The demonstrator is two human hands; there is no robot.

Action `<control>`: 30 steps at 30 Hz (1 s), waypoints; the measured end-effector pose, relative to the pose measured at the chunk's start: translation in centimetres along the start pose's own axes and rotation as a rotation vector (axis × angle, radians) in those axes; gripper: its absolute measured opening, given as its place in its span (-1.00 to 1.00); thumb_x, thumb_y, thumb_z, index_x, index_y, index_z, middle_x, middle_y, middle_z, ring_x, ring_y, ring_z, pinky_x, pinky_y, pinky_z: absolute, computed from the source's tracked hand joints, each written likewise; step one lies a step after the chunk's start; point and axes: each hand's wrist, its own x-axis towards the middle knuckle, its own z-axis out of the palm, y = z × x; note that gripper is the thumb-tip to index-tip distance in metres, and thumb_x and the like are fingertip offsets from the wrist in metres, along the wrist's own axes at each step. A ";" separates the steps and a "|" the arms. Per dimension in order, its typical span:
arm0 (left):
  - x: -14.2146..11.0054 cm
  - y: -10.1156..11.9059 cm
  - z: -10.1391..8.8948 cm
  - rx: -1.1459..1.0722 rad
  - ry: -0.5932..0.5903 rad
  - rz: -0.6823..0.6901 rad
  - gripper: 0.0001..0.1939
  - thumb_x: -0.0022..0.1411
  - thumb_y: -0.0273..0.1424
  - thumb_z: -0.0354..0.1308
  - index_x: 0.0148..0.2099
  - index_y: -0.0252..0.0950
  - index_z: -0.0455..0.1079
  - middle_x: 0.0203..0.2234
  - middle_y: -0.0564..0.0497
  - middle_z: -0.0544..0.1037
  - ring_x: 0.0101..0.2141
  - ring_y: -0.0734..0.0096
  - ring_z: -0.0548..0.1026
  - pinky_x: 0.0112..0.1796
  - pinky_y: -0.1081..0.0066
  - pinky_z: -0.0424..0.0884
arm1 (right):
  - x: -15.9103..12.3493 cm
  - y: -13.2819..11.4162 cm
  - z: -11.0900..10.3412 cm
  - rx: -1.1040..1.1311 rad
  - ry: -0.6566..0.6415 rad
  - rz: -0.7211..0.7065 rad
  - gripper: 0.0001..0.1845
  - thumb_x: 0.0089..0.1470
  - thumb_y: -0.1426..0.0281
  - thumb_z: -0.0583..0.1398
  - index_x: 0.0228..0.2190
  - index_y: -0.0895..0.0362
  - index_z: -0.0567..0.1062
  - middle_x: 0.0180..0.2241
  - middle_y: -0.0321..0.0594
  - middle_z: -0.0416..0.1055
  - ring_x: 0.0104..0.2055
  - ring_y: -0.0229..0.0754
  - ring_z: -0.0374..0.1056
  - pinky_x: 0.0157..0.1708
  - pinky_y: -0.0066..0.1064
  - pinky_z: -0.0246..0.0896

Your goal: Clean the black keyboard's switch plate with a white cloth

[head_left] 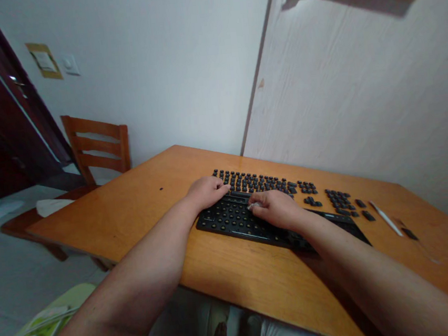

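Observation:
A black keyboard base (233, 221) with its keycaps taken off lies on the orange wooden table (140, 207). The removed black keycaps (257, 181) are laid out in rows on the table just behind it. My left hand (207, 190) rests curled on the keyboard's far left edge. My right hand (275, 208) sits over the middle of the keyboard, fingers pinched round a small whitish thing (253, 206) that I cannot name.
More keycap groups (340, 199) lie to the right, with a white stick-like tool (385, 219) and a small dark piece (409, 233) beyond. A wooden chair (97, 148) stands at the table's left. A wall panel (360, 97) rises behind the table.

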 end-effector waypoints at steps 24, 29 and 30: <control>0.3 -0.6 0.4 -0.037 0.018 0.022 -0.50 0.26 0.01 -0.03 -0.49 -0.25 0.42 -0.57 0.03 0.48 -0.51 0.39 0.33 -0.48 0.38 0.06 | -4.3 -0.1 0.1 0.122 -0.039 -0.092 -0.78 0.13 0.36 0.12 -0.28 0.02 0.57 -0.37 -0.31 0.55 -0.37 -0.21 0.39 -0.39 -0.44 0.08; 0.5 -0.9 0.6 -0.047 0.037 0.032 -0.51 0.26 0.00 -0.02 -0.49 -0.25 0.42 -0.58 0.03 0.48 -0.51 0.39 0.33 -0.48 0.38 0.05 | -5.1 0.2 0.1 0.123 -0.025 -0.088 -0.80 0.15 0.34 0.12 -0.29 0.03 0.56 -0.36 -0.29 0.54 -0.36 -0.21 0.39 -0.39 -0.45 0.08; 0.5 -0.9 0.7 -0.051 0.037 0.034 -0.51 0.26 -0.01 -0.02 -0.49 -0.25 0.42 -0.58 0.03 0.48 -0.51 0.39 0.33 -0.48 0.38 0.06 | -5.2 0.2 0.1 0.120 -0.025 -0.082 -0.79 0.15 0.34 0.12 -0.29 0.03 0.56 -0.36 -0.29 0.54 -0.36 -0.21 0.39 -0.40 -0.45 0.07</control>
